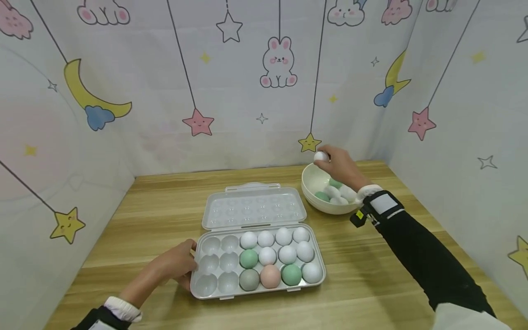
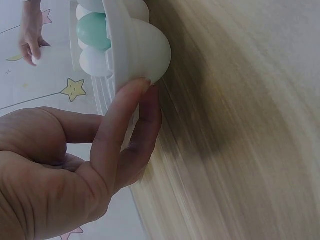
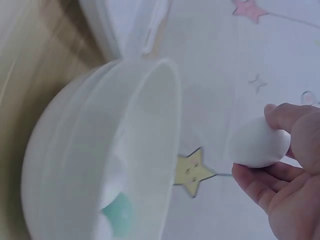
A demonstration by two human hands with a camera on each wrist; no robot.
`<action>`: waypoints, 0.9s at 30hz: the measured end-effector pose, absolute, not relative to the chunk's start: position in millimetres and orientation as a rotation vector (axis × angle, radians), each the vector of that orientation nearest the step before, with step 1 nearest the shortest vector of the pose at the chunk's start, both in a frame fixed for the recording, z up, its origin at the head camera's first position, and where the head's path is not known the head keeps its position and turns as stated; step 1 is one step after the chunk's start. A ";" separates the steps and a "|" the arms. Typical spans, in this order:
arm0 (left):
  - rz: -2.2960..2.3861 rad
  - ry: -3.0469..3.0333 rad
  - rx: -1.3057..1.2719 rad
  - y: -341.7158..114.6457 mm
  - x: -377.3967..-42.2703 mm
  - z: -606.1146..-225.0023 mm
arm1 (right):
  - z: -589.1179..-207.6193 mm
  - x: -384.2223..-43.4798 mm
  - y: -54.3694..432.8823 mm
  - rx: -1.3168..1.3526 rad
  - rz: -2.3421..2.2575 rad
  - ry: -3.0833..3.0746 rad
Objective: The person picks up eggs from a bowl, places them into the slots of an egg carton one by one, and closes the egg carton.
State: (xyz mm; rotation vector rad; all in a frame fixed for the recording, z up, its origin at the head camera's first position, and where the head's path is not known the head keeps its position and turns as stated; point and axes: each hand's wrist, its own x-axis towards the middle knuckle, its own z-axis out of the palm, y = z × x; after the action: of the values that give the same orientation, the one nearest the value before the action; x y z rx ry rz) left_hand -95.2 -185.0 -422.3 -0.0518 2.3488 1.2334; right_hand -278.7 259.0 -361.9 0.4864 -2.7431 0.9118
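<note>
My right hand [image 1: 341, 166] pinches a white egg [image 3: 259, 143] between thumb and fingertips, held up over the rim of a cream bowl [image 1: 308, 187]. Inside that bowl lie several white eggs and some green eggs [image 3: 119, 214]. With thumb and fingers, my left hand [image 1: 180, 264] grips the left end of a clear plastic egg box [image 1: 228, 297] with its lid laid back. White eggs [image 1: 283, 236], green eggs [image 1: 291, 275], a grey egg [image 1: 249, 280] and a pink egg [image 1: 270, 276] fill the box's right columns. Its two left columns show bare cups [image 1: 209, 264].
The opened lid [image 1: 254, 207] lies flat behind the box, close to the bowl's left side. Under everything is a wood-grain table [image 1: 165, 206]. A printed fabric wall [image 1: 235, 87] borders the table at the back and both sides.
</note>
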 end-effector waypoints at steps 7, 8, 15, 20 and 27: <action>1.242 2.355 -0.046 -185.8 -95.5 -421.7 | -331.0 -250.1 235.4 0.576 0.999 -2.587; 1.244 2.353 -0.048 -185.6 -95.3 -421.8 | -326.1 -244.9 231.4 0.601 1.016 -2.566; 1.252 2.347 -0.038 -184.3 -94.2 -422.3 | -297.0 -209.4 201.0 0.810 1.083 -2.414; 1.240 2.349 -0.044 -184.1 -94.8 -420.2 | -283.5 -187.6 180.2 0.941 1.161 -2.300; 1.237 2.346 -0.048 -184.3 -94.7 -422.2 | -279.8 -169.2 153.3 1.123 1.226 -2.206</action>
State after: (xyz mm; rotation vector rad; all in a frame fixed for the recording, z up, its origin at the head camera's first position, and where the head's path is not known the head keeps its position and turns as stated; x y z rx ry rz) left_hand -94.7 -184.3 -422.2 -0.0475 2.3464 1.2371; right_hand -169.2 153.3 -279.8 1.1230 -2.2062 1.2260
